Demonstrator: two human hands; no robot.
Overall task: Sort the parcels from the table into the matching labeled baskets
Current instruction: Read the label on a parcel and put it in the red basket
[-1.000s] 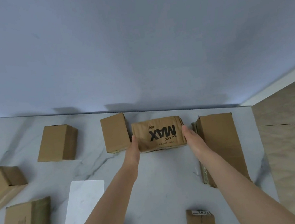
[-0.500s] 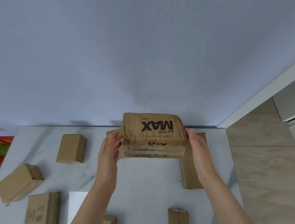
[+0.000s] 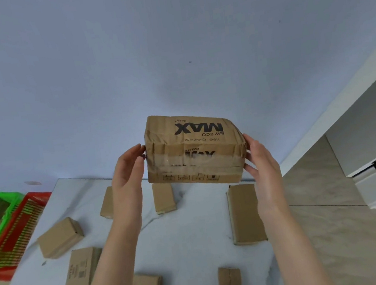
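Observation:
A crumpled brown parcel printed "MAX" (image 3: 195,151) is held in the air above the far side of the white marble table (image 3: 193,236). My left hand (image 3: 128,173) grips its left end and my right hand (image 3: 262,164) grips its right end. Its print reads upside down and clear tape runs across the front face. A green basket (image 3: 11,197) with a box inside and a red basket (image 3: 16,234) stand off the table's left edge. Their labels are not visible.
Several plain brown parcels lie on the table, among them a long one (image 3: 245,213) at the right edge and a printed one (image 3: 81,271) at the left. A white cabinet (image 3: 373,155) stands on the tiled floor to the right. A pale wall rises behind the table.
Both hands lifted the MAX parcel off the table and raised it toward the camera, tilting its taped face forward. The view swung so the baskets at the left came into sight.

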